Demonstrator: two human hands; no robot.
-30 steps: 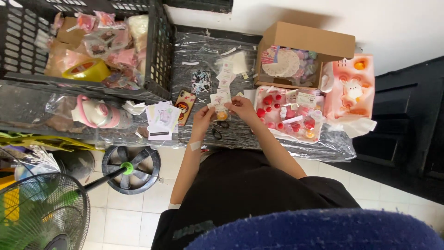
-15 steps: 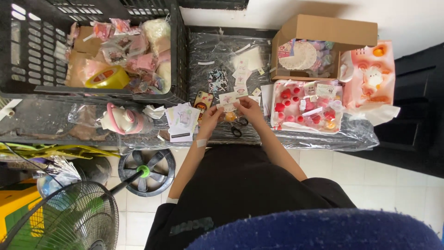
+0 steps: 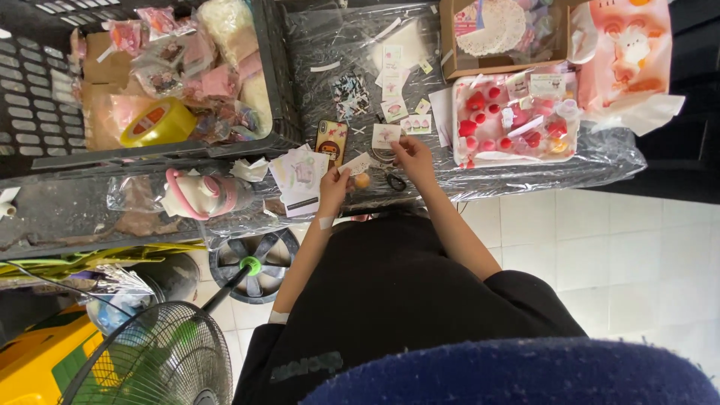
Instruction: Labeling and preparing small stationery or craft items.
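Note:
My left hand (image 3: 332, 187) pinches a small white paper slip (image 3: 358, 163) at the table's near edge, with a small orange ball (image 3: 362, 181) just below its fingers. My right hand (image 3: 413, 157) holds a small white sticker card (image 3: 385, 136) over the plastic-wrapped table (image 3: 360, 60). A pair of black scissors (image 3: 391, 180) lies between the hands. A phone with a cartoon case (image 3: 331, 140) rests left of the card. Several more sticker cards (image 3: 395, 109) lie beyond the hands.
A white tray of red and pink trinkets (image 3: 516, 124) sits right of my hands, a cardboard box (image 3: 502, 34) behind it. A black crate of packets and yellow tape (image 3: 150, 82) stands at left, a pink-and-white bottle (image 3: 199, 195) below it. A fan (image 3: 161, 364) stands on the floor.
The view has shifted so the table sits higher and closer. My hands have stayed together at the table edge, still handling small paper pieces.

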